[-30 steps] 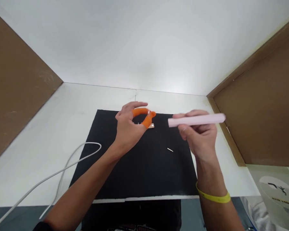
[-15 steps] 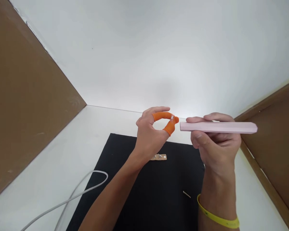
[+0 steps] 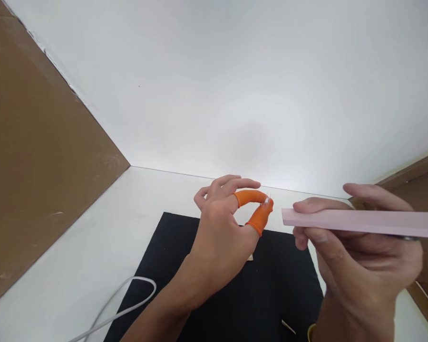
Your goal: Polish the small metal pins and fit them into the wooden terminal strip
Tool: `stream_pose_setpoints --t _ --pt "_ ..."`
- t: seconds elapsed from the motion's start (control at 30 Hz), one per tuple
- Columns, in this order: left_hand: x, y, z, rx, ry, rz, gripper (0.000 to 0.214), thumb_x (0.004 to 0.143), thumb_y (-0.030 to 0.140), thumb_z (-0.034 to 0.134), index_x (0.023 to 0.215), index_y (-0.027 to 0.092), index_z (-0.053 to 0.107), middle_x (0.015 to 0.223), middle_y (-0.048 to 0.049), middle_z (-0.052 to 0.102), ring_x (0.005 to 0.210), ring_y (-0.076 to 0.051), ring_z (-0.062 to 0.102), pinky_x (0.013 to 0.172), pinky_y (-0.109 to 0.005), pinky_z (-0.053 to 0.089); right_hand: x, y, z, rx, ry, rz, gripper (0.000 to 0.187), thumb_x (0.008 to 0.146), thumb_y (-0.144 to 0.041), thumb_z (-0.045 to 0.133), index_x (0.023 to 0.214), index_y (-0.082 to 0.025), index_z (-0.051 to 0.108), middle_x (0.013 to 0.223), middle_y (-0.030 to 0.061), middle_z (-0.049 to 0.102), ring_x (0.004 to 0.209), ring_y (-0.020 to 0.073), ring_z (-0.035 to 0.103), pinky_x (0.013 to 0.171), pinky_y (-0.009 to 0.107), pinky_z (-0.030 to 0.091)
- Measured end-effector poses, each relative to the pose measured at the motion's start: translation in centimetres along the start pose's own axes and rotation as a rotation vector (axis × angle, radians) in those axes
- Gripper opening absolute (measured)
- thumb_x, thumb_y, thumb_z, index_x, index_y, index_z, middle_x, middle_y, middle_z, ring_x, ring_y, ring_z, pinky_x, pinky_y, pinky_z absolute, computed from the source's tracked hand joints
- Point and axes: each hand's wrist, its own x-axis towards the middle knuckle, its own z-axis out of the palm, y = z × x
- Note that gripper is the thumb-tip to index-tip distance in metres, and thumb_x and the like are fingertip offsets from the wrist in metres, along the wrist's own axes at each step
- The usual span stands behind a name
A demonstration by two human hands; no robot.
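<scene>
A clear piece (image 3: pixel 267 200) is pinched by the left hand (image 3: pixel 223 240), its grip narrow, between orange cots (image 3: pixel 259 220). A pink bar (image 3: pixel 360 222) is held in the grip of the right hand (image 3: pixel 364 273), one end near the piece, above the worktop (image 3: pixel 96 237).

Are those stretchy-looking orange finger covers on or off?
On. The orange finger covers wrap the thumb and one finger of the left hand, with bare skin showing past their edges.
</scene>
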Motion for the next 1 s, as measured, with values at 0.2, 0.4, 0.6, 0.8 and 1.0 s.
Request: stream_pose_setpoints --t 0.2,0.4,0.6,0.8,1.0 --pt "-0.7 1.1 -0.7 0.019 0.045 0.042 0.011 0.095 0.027 0.086 0.089 0.036 0.081 0.113 0.0047 0.088 0.122 -0.035 0.076 0.115 -0.071 0.047 -0.5 -0.9 0.0 -0.058 0.047 0.0 0.061 0.086 -0.003 0.085 0.139 -0.027 0.065 0.106 0.002 0.086 0.079 0.0197 0.079 0.076 0.038 0.068" --pt "-0.7 1.6 -0.9 -0.026 0.047 0.012 0.014 0.091 0.026 0.09 0.085 0.037 0.083 0.101 0.0052 0.088 0.112 -0.033 0.079 0.111 -0.066 0.054 -1.3 -3.2 0.2 -0.042 0.042 0.047 0.052 0.091 -0.009 0.086 0.136 -0.026 0.066 0.095 0.0013 0.085 0.071 0.0195 0.08 0.063 0.032 0.069" --pt "-0.9 2.0 -1.0 -0.041 -0.003 0.015 0.018 0.087 0.026 0.095 0.082 0.036 0.081 0.098 0.0069 0.088 0.109 -0.034 0.082 0.106 -0.068 0.057 -0.7 -2.3 0.1 -0.019 0.09 -0.001 0.045 0.086 -0.009 0.09 0.124 -0.026 0.071 0.099 -0.0004 0.086 0.067 0.0176 0.079 0.06 0.03 0.07" --pt "-1.1 2.1 -1.4 -0.005 -0.048 0.036 0.015 0.089 0.031 0.093 0.083 0.036 0.08 0.099 0.0065 0.089 0.104 -0.033 0.083 0.103 -0.066 0.059 -0.4 -1.6 0.0 0.003 0.124 -0.048 0.036 0.089 -0.011 0.087 0.118 -0.026 0.074 0.095 -0.0001 0.084 0.074 0.0178 0.081 0.059 0.027 0.069" --pt "-1.4 3.1 -1.4 -0.068 -0.088 0.002 0.016 0.09 0.024 0.092 0.085 0.033 0.08 0.097 0.0094 0.088 0.103 -0.029 0.082 0.106 -0.061 0.053 -0.4 -1.3 -1.6 -0.07 0.212 -0.16 0.043 0.08 -0.007 0.092 0.113 -0.026 0.075 0.087 -0.0019 0.079 0.074 0.0192 0.078 0.046 0.027 0.063"
